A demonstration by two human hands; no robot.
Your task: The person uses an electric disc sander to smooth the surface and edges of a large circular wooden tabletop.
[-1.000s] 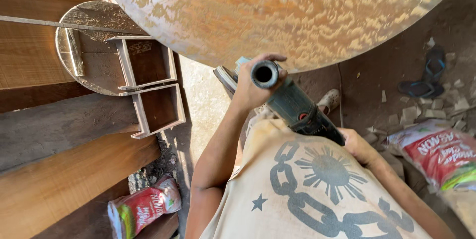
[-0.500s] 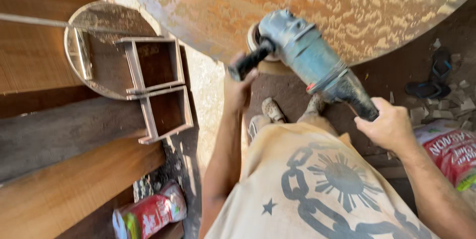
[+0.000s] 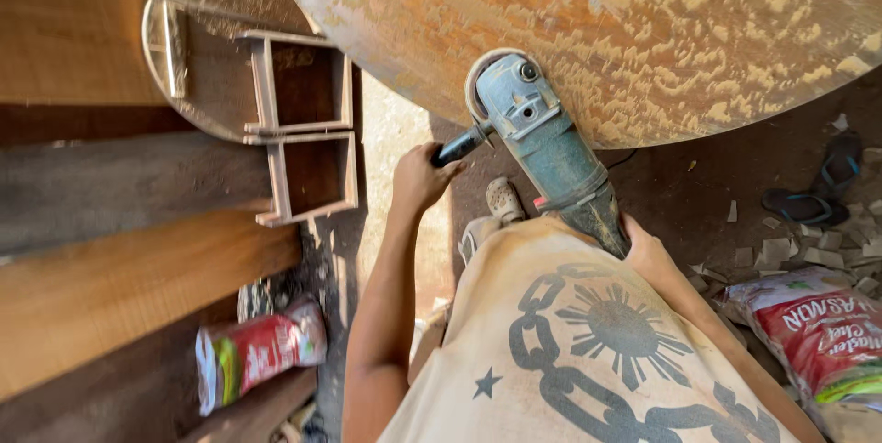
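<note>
Head view: I see my left hand (image 3: 418, 176) wrapped tight around the black side handle (image 3: 459, 144) of a blue-grey grinder (image 3: 542, 144). My right hand (image 3: 643, 250) grips the back end of the grinder, low by my shirt (image 3: 588, 351). The grinder's round head sits right at the edge of a big round wooden tabletop (image 3: 625, 29). Wide planks (image 3: 110, 250) lie to the left, with a red bag (image 3: 262, 351) below them.
</note>
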